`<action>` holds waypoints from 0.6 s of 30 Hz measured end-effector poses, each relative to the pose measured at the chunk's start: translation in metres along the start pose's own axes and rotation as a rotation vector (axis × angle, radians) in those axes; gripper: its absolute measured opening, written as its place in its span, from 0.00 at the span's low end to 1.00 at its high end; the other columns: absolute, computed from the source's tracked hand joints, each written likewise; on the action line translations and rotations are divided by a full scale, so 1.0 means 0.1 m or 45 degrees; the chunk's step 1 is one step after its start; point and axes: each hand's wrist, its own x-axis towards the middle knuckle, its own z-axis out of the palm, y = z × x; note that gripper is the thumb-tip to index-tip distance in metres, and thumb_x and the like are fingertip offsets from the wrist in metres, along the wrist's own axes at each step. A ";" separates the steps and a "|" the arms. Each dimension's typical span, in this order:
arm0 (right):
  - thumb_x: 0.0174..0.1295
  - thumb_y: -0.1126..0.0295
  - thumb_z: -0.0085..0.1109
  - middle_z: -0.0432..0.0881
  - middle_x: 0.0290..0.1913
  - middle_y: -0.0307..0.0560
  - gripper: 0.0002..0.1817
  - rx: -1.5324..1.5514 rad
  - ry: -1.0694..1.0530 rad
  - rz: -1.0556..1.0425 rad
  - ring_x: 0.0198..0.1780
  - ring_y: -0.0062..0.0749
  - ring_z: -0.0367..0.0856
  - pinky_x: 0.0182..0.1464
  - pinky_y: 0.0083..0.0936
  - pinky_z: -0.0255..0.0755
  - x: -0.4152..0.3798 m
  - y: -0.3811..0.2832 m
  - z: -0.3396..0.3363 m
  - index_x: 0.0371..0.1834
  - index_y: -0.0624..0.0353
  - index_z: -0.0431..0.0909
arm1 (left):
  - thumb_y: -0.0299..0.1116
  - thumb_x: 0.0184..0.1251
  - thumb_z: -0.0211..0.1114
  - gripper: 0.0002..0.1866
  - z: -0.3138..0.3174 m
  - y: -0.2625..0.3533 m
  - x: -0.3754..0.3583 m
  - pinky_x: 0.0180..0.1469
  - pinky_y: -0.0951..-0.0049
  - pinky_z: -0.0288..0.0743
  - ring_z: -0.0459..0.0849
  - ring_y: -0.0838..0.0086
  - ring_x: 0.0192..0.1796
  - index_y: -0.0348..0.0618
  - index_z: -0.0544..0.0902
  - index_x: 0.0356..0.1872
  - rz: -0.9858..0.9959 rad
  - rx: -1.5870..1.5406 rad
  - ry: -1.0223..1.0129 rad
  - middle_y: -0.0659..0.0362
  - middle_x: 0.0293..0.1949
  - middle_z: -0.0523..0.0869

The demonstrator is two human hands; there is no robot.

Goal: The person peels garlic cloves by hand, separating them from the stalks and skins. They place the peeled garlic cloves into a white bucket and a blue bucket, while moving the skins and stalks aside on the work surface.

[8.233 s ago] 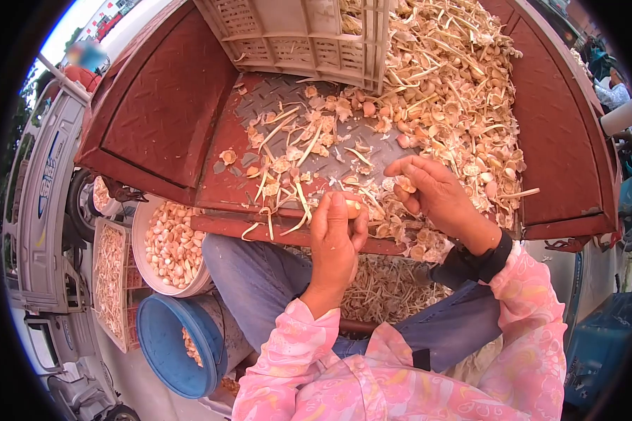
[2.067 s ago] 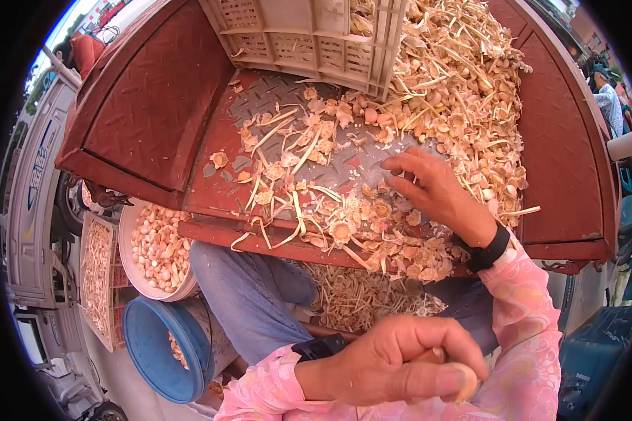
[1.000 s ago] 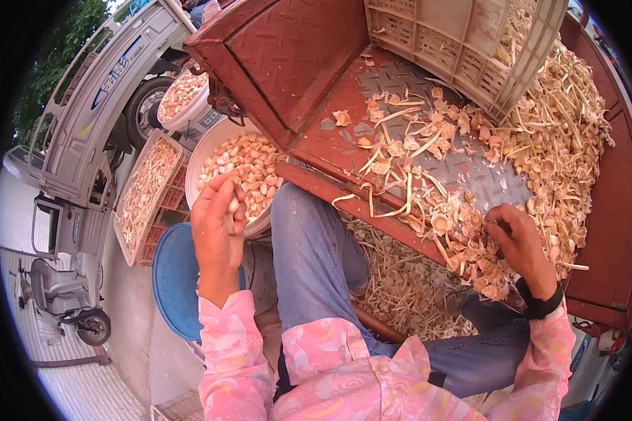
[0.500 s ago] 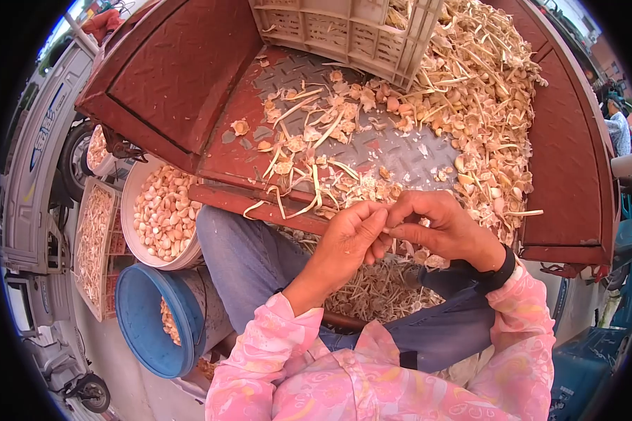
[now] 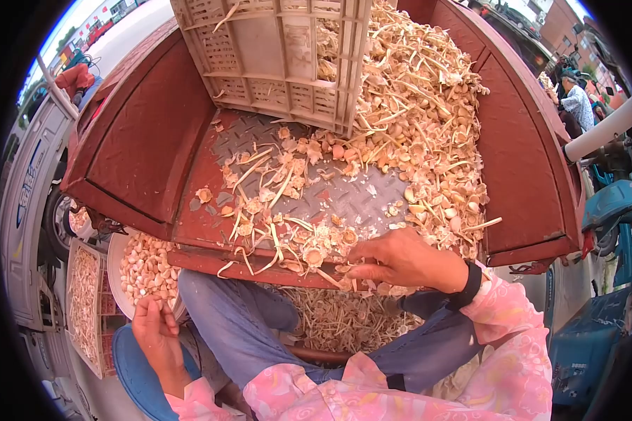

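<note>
My left hand [image 5: 157,338] hangs over the rim of the white bucket [image 5: 117,284] full of peeled garlic cloves [image 5: 146,270], its fingers curled together; whether something is between them is too small to tell. My right hand [image 5: 393,263], with a black band at the wrist, is at the front edge of the red metal truck bed [image 5: 211,261]. Its thumb and forefinger are apart over loose husks, and the fingertips touch or nearly touch the scraps. Garlic husks and cloves [image 5: 428,140] are heaped on the right of the bed.
A plastic crate [image 5: 281,56] stands at the bed's back. Left of my knees are a blue bucket [image 5: 130,372] and a crate of garlic [image 5: 84,302]. Husks [image 5: 351,319] lie between my legs. A person [image 5: 577,105] is at the far right, beyond a pale pole [image 5: 604,130].
My hands have parted: the left moved down and left to the white bucket, the right moved down to the bed's edge. The view has shifted, showing more of the crate.
</note>
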 end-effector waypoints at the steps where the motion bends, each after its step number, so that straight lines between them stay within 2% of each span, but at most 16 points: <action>1: 0.63 0.59 0.56 0.80 0.27 0.51 0.12 0.059 0.163 0.027 0.31 0.48 0.80 0.32 0.38 0.71 0.05 0.09 -0.03 0.39 0.55 0.79 | 0.33 0.68 0.57 0.07 -0.48 0.00 0.07 0.19 0.89 0.61 0.69 0.86 0.20 0.40 0.76 0.37 0.083 0.253 0.177 0.63 0.26 0.77; 2: 0.62 0.62 0.57 0.80 0.31 0.51 0.11 0.016 0.441 0.051 0.34 0.45 0.80 0.35 0.35 0.72 0.13 0.24 -0.12 0.39 0.57 0.79 | 0.31 0.67 0.56 0.07 -0.97 -0.03 0.10 0.22 0.87 0.65 0.72 0.84 0.23 0.39 0.76 0.38 -0.013 0.627 0.290 0.62 0.27 0.77; 3: 0.61 0.65 0.57 0.80 0.36 0.50 0.10 -0.014 0.588 0.118 0.35 0.41 0.80 0.37 0.32 0.73 0.25 0.41 -0.29 0.41 0.59 0.78 | 0.30 0.67 0.55 0.07 -1.46 -0.06 0.08 0.26 0.85 0.69 0.75 0.81 0.26 0.38 0.77 0.39 -0.108 1.008 0.405 0.60 0.28 0.78; 5: 0.60 0.66 0.57 0.79 0.44 0.51 0.14 -0.258 0.849 0.089 0.45 0.44 0.78 0.47 0.35 0.71 0.49 0.89 -0.66 0.48 0.59 0.77 | 0.27 0.65 0.55 0.09 -2.39 -0.44 -0.05 0.38 0.77 0.74 0.79 0.73 0.36 0.34 0.77 0.43 0.121 1.896 0.268 0.56 0.33 0.79; 6: 0.60 0.65 0.57 0.78 0.48 0.52 0.17 -0.457 0.961 0.046 0.49 0.46 0.76 0.52 0.36 0.69 0.62 1.16 -0.85 0.51 0.58 0.76 | 0.27 0.65 0.55 0.10 -2.23 -0.35 0.01 0.41 0.75 0.74 0.79 0.72 0.38 0.33 0.77 0.44 0.158 1.732 0.269 0.55 0.35 0.79; 8: 0.60 0.58 0.57 0.75 0.54 0.57 0.22 -0.609 1.003 0.151 0.57 0.50 0.71 0.59 0.40 0.64 0.86 1.60 -1.17 0.55 0.56 0.75 | 0.26 0.65 0.56 0.12 -1.44 -0.20 -0.06 0.47 0.72 0.73 0.79 0.68 0.44 0.32 0.76 0.48 0.202 1.388 0.274 0.53 0.39 0.80; 10: 0.60 0.54 0.56 0.73 0.56 0.59 0.25 -0.715 0.895 0.299 0.59 0.49 0.69 0.61 0.40 0.63 1.12 2.03 -1.43 0.56 0.57 0.74 | 0.27 0.65 0.57 0.13 -0.51 0.02 0.06 0.47 0.74 0.73 0.79 0.70 0.44 0.32 0.76 0.49 0.258 0.990 0.069 0.52 0.44 0.80; 11: 0.60 0.51 0.56 0.72 0.57 0.61 0.27 -0.765 0.839 0.372 0.61 0.49 0.68 0.61 0.41 0.63 1.21 2.14 -1.47 0.57 0.58 0.74 | 0.29 0.66 0.57 0.14 0.06 0.15 0.09 0.50 0.74 0.71 0.79 0.70 0.47 0.33 0.76 0.50 0.210 0.828 -0.056 0.51 0.48 0.78; 12: 0.60 0.50 0.56 0.72 0.57 0.62 0.29 -0.796 0.748 0.431 0.60 0.50 0.69 0.61 0.40 0.63 1.24 2.01 -1.46 0.56 0.60 0.73 | 0.29 0.65 0.58 0.15 0.51 0.18 0.16 0.54 0.71 0.69 0.78 0.67 0.49 0.33 0.76 0.51 0.386 0.871 -0.247 0.51 0.51 0.77; 13: 0.59 0.49 0.55 0.72 0.57 0.63 0.30 -0.825 0.649 0.496 0.60 0.50 0.69 0.61 0.40 0.63 1.23 1.89 -1.46 0.56 0.62 0.73 | 0.29 0.62 0.60 0.18 0.89 0.17 0.29 0.58 0.67 0.67 0.77 0.60 0.52 0.33 0.75 0.53 0.689 1.062 -0.468 0.49 0.52 0.77; 14: 0.59 0.48 0.55 0.72 0.56 0.64 0.31 -0.850 0.542 0.554 0.59 0.51 0.70 0.61 0.40 0.64 1.22 1.78 -1.40 0.56 0.63 0.73 | 0.30 0.59 0.63 0.22 1.30 0.13 0.38 0.60 0.63 0.65 0.74 0.55 0.57 0.34 0.75 0.55 0.793 1.030 -0.626 0.46 0.54 0.75; 16: 0.59 0.48 0.55 0.74 0.54 0.65 0.32 -0.572 0.529 0.497 0.57 0.54 0.72 0.60 0.40 0.65 1.14 1.78 -1.18 0.56 0.65 0.73 | 0.35 0.58 0.66 0.29 1.87 -0.15 0.64 0.65 0.60 0.60 0.65 0.48 0.64 0.40 0.71 0.61 0.852 1.176 -0.802 0.40 0.60 0.68; 17: 0.59 0.48 0.55 0.74 0.53 0.66 0.32 -0.439 0.535 0.463 0.56 0.55 0.73 0.59 0.40 0.66 1.10 1.76 -1.10 0.55 0.66 0.73 | 0.41 0.58 0.67 0.33 2.08 -0.31 0.78 0.67 0.52 0.55 0.60 0.44 0.67 0.43 0.68 0.64 0.787 1.233 -0.806 0.38 0.64 0.63; 18: 0.59 0.49 0.56 0.76 0.48 0.67 0.31 -0.467 0.656 0.439 0.51 0.57 0.75 0.55 0.41 0.69 1.05 1.72 -0.95 0.55 0.66 0.73 | 0.43 0.57 0.67 0.34 2.24 -0.49 0.92 0.67 0.48 0.52 0.57 0.43 0.68 0.45 0.68 0.64 0.681 1.332 -0.802 0.39 0.66 0.61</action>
